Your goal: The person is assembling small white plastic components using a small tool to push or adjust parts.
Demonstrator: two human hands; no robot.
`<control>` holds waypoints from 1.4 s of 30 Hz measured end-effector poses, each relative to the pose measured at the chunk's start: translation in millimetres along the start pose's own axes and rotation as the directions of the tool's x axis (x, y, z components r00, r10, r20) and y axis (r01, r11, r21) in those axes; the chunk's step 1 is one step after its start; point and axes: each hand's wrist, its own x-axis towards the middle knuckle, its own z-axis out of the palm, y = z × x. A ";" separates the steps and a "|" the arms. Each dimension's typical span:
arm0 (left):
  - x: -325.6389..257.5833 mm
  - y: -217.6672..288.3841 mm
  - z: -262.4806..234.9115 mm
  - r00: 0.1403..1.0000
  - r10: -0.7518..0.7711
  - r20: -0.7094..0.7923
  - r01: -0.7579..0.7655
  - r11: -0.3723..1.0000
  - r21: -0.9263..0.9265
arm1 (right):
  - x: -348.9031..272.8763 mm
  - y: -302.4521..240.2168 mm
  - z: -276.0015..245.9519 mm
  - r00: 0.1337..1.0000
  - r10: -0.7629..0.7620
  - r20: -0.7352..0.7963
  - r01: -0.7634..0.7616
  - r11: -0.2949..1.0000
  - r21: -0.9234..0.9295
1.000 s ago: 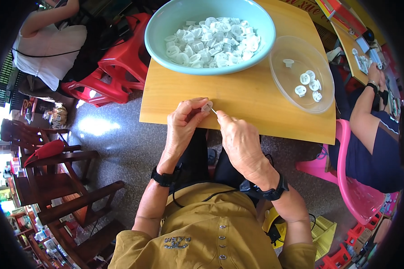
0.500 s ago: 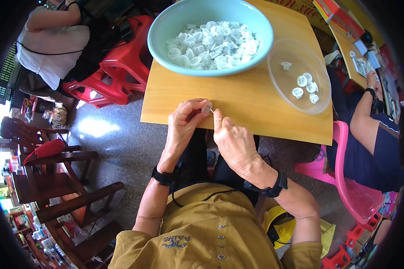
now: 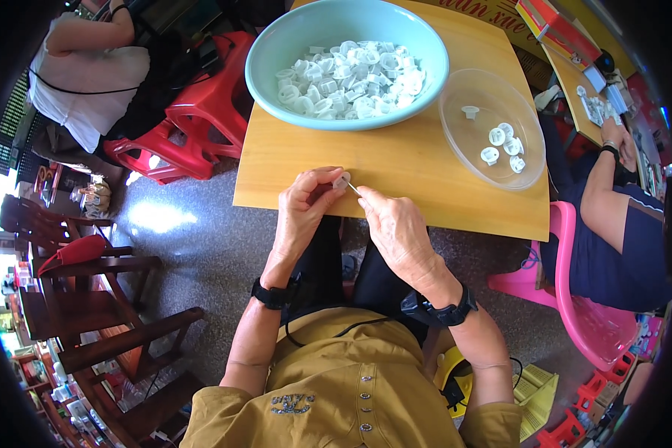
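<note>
your left hand (image 3: 306, 213) is pinching the little white cap (image 3: 342, 180) at the worktop (image 3: 396, 160) edge, right hand (image 3: 396, 224) pinching a thin pin (image 3: 353, 188) angled up-left into it, tip basically touching

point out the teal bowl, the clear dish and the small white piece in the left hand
teal bowl (image 3: 272, 52), head view, left inner wall
clear dish (image 3: 467, 153), head view, bare bottom
small white piece (image 3: 341, 180), head view, its middle at the left hand's fingertips
</note>
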 end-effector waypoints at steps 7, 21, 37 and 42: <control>-0.6 1.1 1.3 1.000 0.003 -0.001 -0.003 1.000 -0.012 | -1.8 0.7 4.0 1.000 -0.008 0.006 0.008 0.999 -0.034; 1.8 0.0 3.5 0.997 0.074 -0.035 -0.071 0.994 0.081 | -2.8 -26.4 13.4 0.973 -0.177 0.150 0.223 0.535 -0.815; -14.5 24.0 -1.6 0.986 -0.053 0.158 0.132 0.825 -0.550 | -6.3 -19.1 -22.6 0.978 0.090 -0.190 -0.029 0.953 0.302; -19.5 37.1 0.5 0.974 -0.068 0.217 0.178 0.821 -0.542 | -2.2 -29.2 -26.9 0.974 0.226 -0.024 -0.177 0.819 0.546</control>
